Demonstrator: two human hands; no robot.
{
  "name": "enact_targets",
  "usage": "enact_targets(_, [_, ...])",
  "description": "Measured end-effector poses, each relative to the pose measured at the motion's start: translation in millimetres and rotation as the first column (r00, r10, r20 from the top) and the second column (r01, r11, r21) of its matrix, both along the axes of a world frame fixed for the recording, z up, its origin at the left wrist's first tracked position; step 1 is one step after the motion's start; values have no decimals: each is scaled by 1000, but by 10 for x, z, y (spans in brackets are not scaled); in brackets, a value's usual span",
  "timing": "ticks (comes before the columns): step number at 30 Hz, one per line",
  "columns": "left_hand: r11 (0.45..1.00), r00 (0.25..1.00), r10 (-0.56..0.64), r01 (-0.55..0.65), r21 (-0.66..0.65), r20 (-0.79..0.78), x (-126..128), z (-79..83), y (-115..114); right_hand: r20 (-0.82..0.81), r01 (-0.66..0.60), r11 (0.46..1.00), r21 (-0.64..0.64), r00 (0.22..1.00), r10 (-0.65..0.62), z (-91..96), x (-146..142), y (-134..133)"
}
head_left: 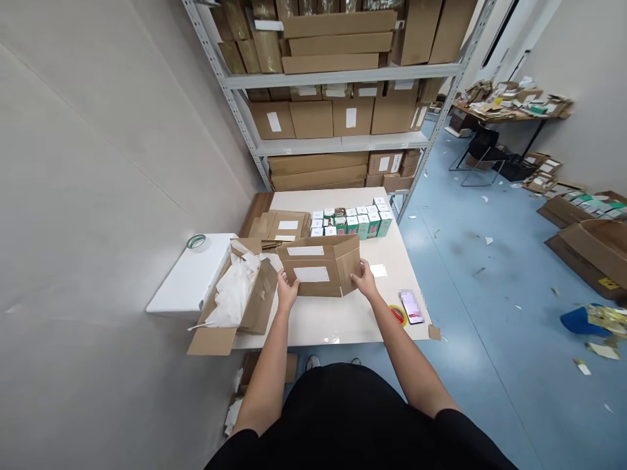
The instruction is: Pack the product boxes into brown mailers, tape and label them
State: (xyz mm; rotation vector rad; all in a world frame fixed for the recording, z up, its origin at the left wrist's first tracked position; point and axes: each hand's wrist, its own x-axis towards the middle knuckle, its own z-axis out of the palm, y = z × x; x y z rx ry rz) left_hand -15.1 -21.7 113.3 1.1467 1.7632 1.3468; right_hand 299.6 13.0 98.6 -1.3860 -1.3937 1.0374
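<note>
Between my two hands is a brown cardboard box [323, 287], partly unfolded, with two white labels on the side toward me. My left hand [287, 288] grips its lower left edge, thumb in front. At the right end, my right hand [364, 279] pinches the side panel. The box is held over the pale table [343, 323]. Behind it stand several small white and green boxes [362, 225] in rows, and a stack of flattened cardboard boxes [281, 225] lies to their left.
Left of the table, an open carton [259, 297] holds white packing paper. A tape roll [398, 315] and a phone [411, 307] lie near the right front corner. A shelving rack [343, 142] full of cartons stands behind. A blue bin [582, 320] is on the floor at right.
</note>
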Motion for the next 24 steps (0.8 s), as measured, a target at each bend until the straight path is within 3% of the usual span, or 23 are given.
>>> enact_targets(7, [998,997,-51,52,-32,59,-204,-197,-148,44,-20,999,-40,999,21,-124,-219,-45])
enact_targets(12, [996,992,-74,79,-46,101,-440,-444,-317,-9,-34,992,-124,999,33,-290,-387,-131])
enact_targets(15, [987,994,-95,101,-127,53,-562,-556,-407,0,-19,977,-214,1000,19,-432,-484,-245])
enact_targets(19, [963,985,-170,169,-209,12,-619,-621,-454,3,15,970,-243,1000,-15,-534,-552,-369])
enact_targets(24, [965,979,-202,205,-160,38,-560,-611,-392,-6,54,971,-233,998,-57,-450,-624,-381])
